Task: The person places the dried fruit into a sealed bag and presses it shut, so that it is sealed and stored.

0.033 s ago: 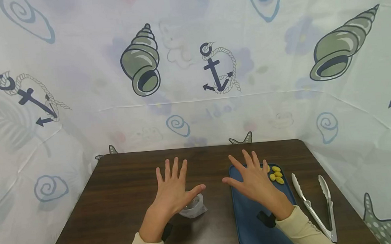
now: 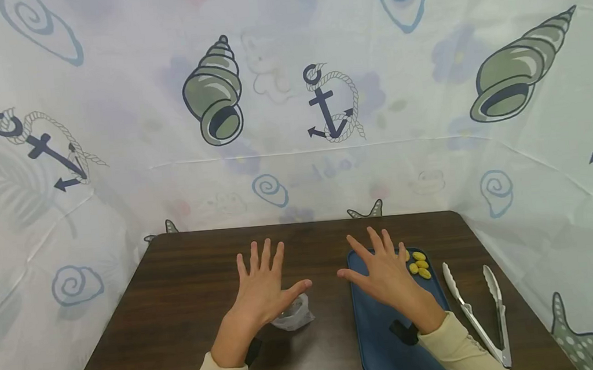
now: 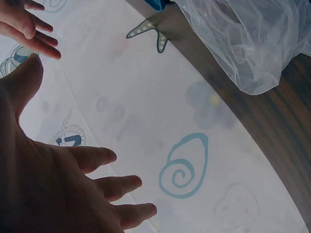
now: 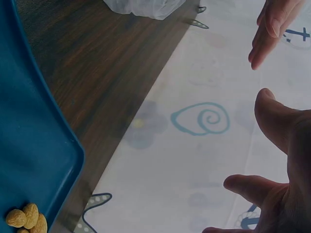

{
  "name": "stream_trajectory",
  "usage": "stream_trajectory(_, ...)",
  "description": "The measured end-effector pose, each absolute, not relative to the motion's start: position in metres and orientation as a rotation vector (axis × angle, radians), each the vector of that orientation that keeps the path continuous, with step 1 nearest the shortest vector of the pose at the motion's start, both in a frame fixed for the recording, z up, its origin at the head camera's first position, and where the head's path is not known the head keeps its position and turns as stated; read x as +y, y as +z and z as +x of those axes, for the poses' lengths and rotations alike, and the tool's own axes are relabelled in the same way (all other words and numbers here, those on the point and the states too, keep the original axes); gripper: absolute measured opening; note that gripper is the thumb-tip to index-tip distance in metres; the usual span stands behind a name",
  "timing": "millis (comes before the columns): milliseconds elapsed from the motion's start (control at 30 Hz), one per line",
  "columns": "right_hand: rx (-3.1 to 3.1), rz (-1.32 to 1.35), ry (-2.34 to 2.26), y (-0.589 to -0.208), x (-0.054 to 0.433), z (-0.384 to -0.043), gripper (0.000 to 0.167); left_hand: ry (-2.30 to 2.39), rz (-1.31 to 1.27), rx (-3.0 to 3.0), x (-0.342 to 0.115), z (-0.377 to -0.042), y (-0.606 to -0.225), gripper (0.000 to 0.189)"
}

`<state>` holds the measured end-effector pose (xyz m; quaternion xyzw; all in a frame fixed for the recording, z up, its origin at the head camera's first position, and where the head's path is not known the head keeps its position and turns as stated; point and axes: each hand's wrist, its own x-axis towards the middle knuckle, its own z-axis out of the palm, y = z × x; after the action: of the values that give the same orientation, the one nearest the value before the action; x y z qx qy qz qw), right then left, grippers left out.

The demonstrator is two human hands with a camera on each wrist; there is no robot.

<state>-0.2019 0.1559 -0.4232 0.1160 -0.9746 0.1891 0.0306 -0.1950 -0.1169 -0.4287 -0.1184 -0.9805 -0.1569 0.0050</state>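
Note:
My left hand (image 2: pixel 263 295) is raised above the table, fingers spread, with nothing in its grasp. Below it and partly hidden by it lies a crumpled clear plastic bag (image 2: pixel 295 316); the left wrist view shows the same plastic bag (image 3: pixel 248 46) from near, its contents unclear. Over a blue tray (image 2: pixel 382 341) hangs my right hand (image 2: pixel 387 273), also spread and holding nothing. At the tray's far right corner sit several yellowish nut-like pieces (image 2: pixel 422 265), partly behind the fingers. The right wrist view shows these tan nut-like pieces (image 4: pixel 30 216) in a corner of the tray (image 4: pixel 43 131).
Metal tongs (image 2: pixel 474 316) lie spread apart on the table right of the tray, beneath the right sleeve's edge. The dark wooden table (image 2: pixel 161 323) meets a patterned cloth backdrop (image 2: pixel 291 115) at its back and sides.

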Motion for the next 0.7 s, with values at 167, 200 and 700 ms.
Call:
stream_trajectory(167,-2.972,0.364,0.599,-0.425,0.158,-0.201,0.084,-0.486,-0.376,-3.074,-0.116,-0.195,-0.429,0.104)
stream_trajectory(200,-2.965,0.362,0.605,-0.425,0.158,-0.200,0.085,-0.484,-0.376,-3.077,-0.116,-0.195,-0.429,0.103)
stream_trajectory(700,-2.916,0.298,0.705,-0.431,0.170,-0.195,0.090,-0.496,-0.431,-3.028,-0.116,-0.197,-0.435,0.103)
